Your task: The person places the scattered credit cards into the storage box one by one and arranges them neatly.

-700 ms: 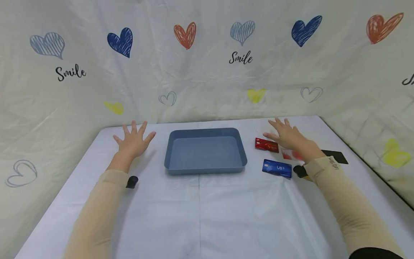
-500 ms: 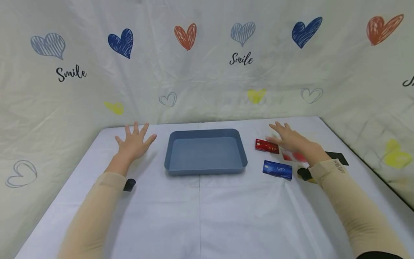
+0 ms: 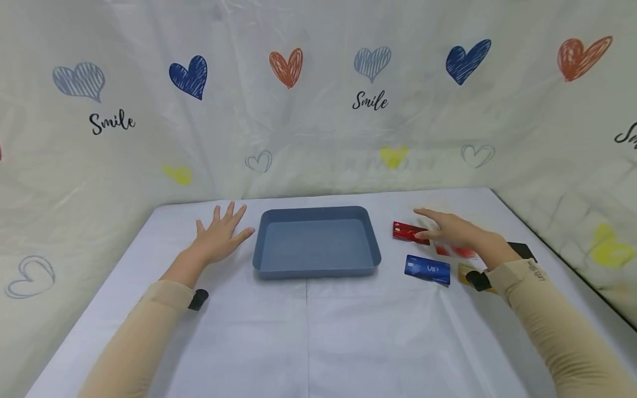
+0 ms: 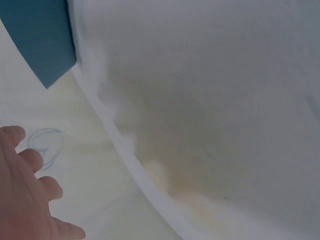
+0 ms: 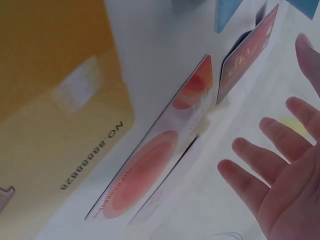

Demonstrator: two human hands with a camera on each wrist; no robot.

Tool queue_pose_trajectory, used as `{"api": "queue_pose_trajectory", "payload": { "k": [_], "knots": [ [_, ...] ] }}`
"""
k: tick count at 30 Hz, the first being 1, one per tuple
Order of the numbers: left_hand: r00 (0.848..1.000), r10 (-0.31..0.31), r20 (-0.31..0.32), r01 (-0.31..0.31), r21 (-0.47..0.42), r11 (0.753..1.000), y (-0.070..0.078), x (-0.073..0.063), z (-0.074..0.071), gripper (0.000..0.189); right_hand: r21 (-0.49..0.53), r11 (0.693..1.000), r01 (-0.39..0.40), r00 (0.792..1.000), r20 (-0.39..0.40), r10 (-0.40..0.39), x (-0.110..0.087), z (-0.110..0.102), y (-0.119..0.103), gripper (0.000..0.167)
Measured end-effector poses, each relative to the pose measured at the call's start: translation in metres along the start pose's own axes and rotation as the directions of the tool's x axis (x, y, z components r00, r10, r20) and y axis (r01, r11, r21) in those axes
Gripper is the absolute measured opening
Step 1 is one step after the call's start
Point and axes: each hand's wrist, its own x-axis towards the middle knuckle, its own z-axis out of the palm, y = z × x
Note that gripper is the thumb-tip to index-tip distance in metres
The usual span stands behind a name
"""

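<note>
Fingers spread, my left hand (image 3: pixel 219 237) hovers just left of a blue-grey tray (image 3: pixel 317 274) and holds nothing. In the left wrist view the hand (image 4: pixel 22 187) shows at the lower left, below a corner of the tray. My right hand (image 3: pixel 455 229) is above the cards right of the tray, its thumb over a red VIP card (image 3: pixel 403 230). The right wrist view shows this hand (image 5: pixel 285 185) holding nothing, its fingers slightly bent and apart from the cards. Beneath it lies a white card with red circles (image 5: pixel 145 175), partly hidden by the hand in the head view.
A blue VIP card (image 3: pixel 427 270) lies nearer the front. Beside it a gold card (image 3: pixel 465 272) is partly covered by the right wrist's camera. A black card (image 3: pixel 522 251) lies farther right. White cloth covers the table (image 3: pixel 308 331), and a heart-printed curtain (image 3: pixel 318 121) hangs behind it.
My left hand has shifted right, closer to the tray. The right hand has turned and come down, bringing its thumb over the red card. The head view has tilted up slightly.
</note>
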Motion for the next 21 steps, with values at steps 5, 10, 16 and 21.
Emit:
{"api": "queue_pose_trajectory", "payload": {
  "k": [5, 10, 16, 21],
  "knots": [
    [0.997, 0.064, 0.034, -0.064, -0.007, 0.998, 0.007, -0.004, 0.002, 0.084, 0.005, 1.0, 0.019, 1.0, 0.009, -0.019, -0.003, -0.001, 0.001, 0.078],
    [0.994, 0.074, 0.084, -0.073, -0.014, 0.997, 0.009, -0.008, 0.002, 0.092, -0.012, 0.999, 0.037, 0.999, 0.005, -0.037, 0.001, 0.001, 0.002, 0.076],
    [0.988, 0.093, 0.122, -0.093, -0.003, 0.996, 0.009, -0.01, 0.005, 0.101, -0.02, 0.999, 0.029, 0.999, 0.016, -0.028, 0.01, 0.003, 0.001, 0.071],
    [0.983, 0.112, 0.143, -0.111, -0.012, 0.994, 0.012, -0.013, 0.008, 0.104, -0.019, 1.0, 0.009, 0.999, 0.036, -0.008, 0.015, 0.004, 0.002, 0.072]
  ]
}}
